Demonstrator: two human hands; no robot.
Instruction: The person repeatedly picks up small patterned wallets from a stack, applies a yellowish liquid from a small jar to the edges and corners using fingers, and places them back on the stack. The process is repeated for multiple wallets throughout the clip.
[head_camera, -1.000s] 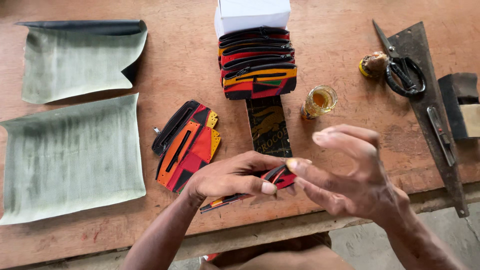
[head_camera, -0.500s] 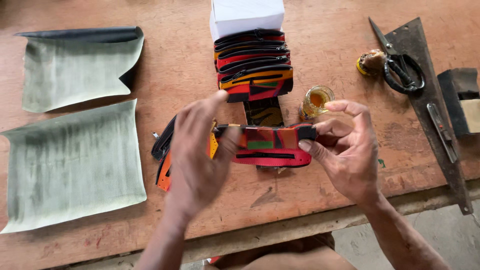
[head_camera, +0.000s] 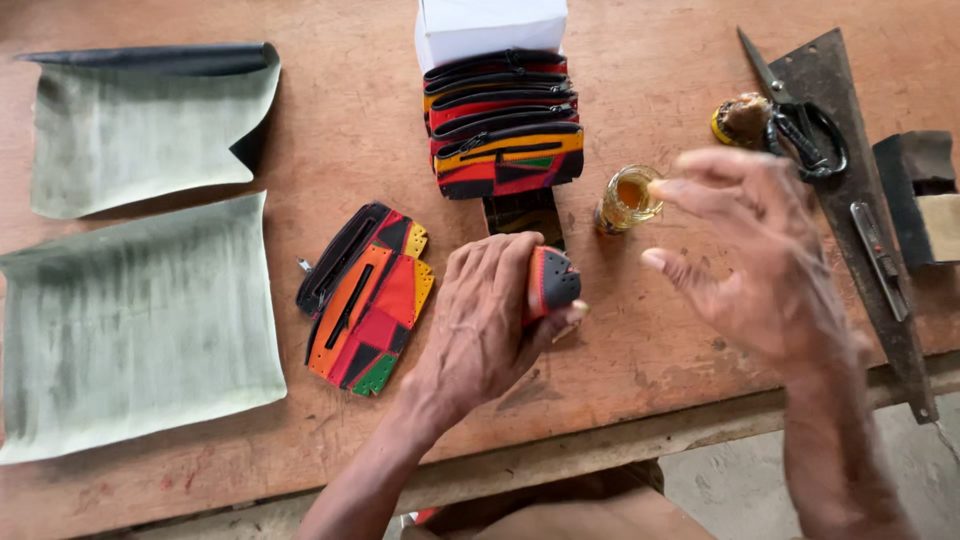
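Note:
My left hand (head_camera: 492, 318) grips a small patchwork leather pouch (head_camera: 552, 281), red, orange and dark, held on end just above the wooden table (head_camera: 650, 90). My right hand (head_camera: 752, 250) hovers open to the right of it, fingers spread and blurred, holding nothing, close to a small glass jar of amber liquid (head_camera: 628, 198). To the left of my left hand lie two flat patchwork pouches (head_camera: 368, 296). Behind, a row of several finished pouches (head_camera: 502, 120) stands against a white box (head_camera: 490, 25).
Two grey-green leather sheets (head_camera: 135, 320) (head_camera: 140, 125) lie at the left. At the right are black scissors (head_camera: 800, 120), a dark metal square (head_camera: 865, 200), a roll of thread (head_camera: 740, 118) and a dark block (head_camera: 920, 195). The table's front edge runs below my hands.
Half a second ago both hands held the pouch stretched between them. Now my right hand has let go and moved right, and my left hand keeps the pouch, lowered toward the table.

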